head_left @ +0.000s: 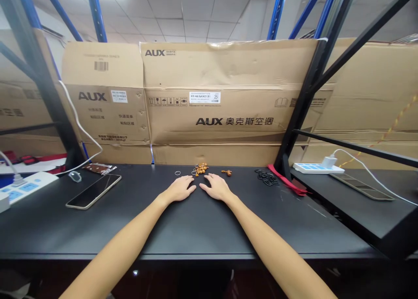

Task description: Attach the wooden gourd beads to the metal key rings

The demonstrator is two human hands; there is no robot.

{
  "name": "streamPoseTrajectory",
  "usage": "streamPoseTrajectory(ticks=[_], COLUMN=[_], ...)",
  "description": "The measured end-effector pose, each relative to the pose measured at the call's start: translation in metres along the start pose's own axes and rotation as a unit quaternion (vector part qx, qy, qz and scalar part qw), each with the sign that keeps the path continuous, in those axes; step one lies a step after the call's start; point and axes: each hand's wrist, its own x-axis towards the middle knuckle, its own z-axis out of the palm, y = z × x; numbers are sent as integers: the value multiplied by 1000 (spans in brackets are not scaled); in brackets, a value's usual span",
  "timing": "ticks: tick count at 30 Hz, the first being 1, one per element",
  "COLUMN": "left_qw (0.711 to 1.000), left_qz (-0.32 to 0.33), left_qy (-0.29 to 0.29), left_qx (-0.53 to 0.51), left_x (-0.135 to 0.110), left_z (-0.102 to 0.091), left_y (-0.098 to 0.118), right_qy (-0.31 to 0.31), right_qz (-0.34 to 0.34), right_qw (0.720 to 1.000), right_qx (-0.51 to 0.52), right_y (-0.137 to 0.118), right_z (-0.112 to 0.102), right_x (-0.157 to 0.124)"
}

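Note:
Both of my hands rest palm down on the black tabletop [202, 229], side by side with a small gap between them. My left hand [180, 188] has its fingers stretched out and holds nothing. Fingers also extended, my right hand [215, 187] is empty too. Just beyond the fingertips lies a small heap of brown wooden beads [201, 168] with metal rings partly among them. A single metal ring [177, 173] sits to the left of the heap. To the right is a separate small brown bead charm [227, 173].
At left lie a phone [94, 191], a brown packet [98, 168] and a power strip [28, 187]. Black rings [267, 177] and a red strap [287, 181] are at right, near the black frame post [295, 111]. Cardboard [228, 111] walls the back edge.

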Motion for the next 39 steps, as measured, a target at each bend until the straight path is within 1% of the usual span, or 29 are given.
streamPoseTrajectory(ticks=[2, 4, 5, 6, 8, 10, 13, 16, 19, 20, 22, 24, 26, 30, 32, 35, 39], left_qw=[1000, 996, 993, 989, 984, 984, 987, 993, 996, 997, 998, 998, 998, 997, 996, 994, 997], left_qz=[-18, -58, -84, -109, -145, -158, -137, -94, -51, -38, -18, -2, 10, 21, 32, 49, 37], left_qy=[21, 53, 64, 68, 55, 34, 35, 58, 70, 69, 63, 57, 58, 63, 61, 61, 61], left_qx=[14, 42, 57, 69, 81, 80, 70, 40, 14, 10, 7, 12, 16, 37, 61, 79, 38], left_x=[0, 1, 1, 2, 3, 3, 4, 5, 6, 6, 7, 7, 7, 8, 7, 6, 3], left_z=[-1, -2, -3, -4, -5, -8, -11, -12, -11, -11, -12, -11, -10, -4, -1, 0, -4], left_y=[-2, -5, -7, -9, -11, -11, -9, -7, -8, -8, -9, -10, -12, -15, -15, -11, -1], right_qy=[48, 104, 119, 126, 102, 80, 93, 104, 105, 107, 117, 118, 115, 116, 113, 101, 91], right_qz=[12, 61, 90, 123, 163, 162, 113, 8, -109, -134, -162, -178, -185, -149, -135, -146, -154], right_qw=[999, 992, 987, 983, 980, 983, 989, 993, 981, 975, 964, 960, 963, 978, 982, 981, 980], right_qx=[-19, -47, -56, -58, -46, -30, 4, 56, 119, 139, 174, 181, 162, 85, 65, 72, 87], right_y=[7, 18, 23, 29, 37, 40, 34, 21, 10, 7, 3, 0, -1, -5, -6, -8, -9], right_z=[-2, -5, -6, -7, -9, -11, -12, -8, 0, 3, 8, 11, 11, 9, 9, 10, 11], right_x=[2, 4, 4, 5, 6, 5, 5, 5, 8, 8, 9, 8, 6, 2, 1, 1, 2])
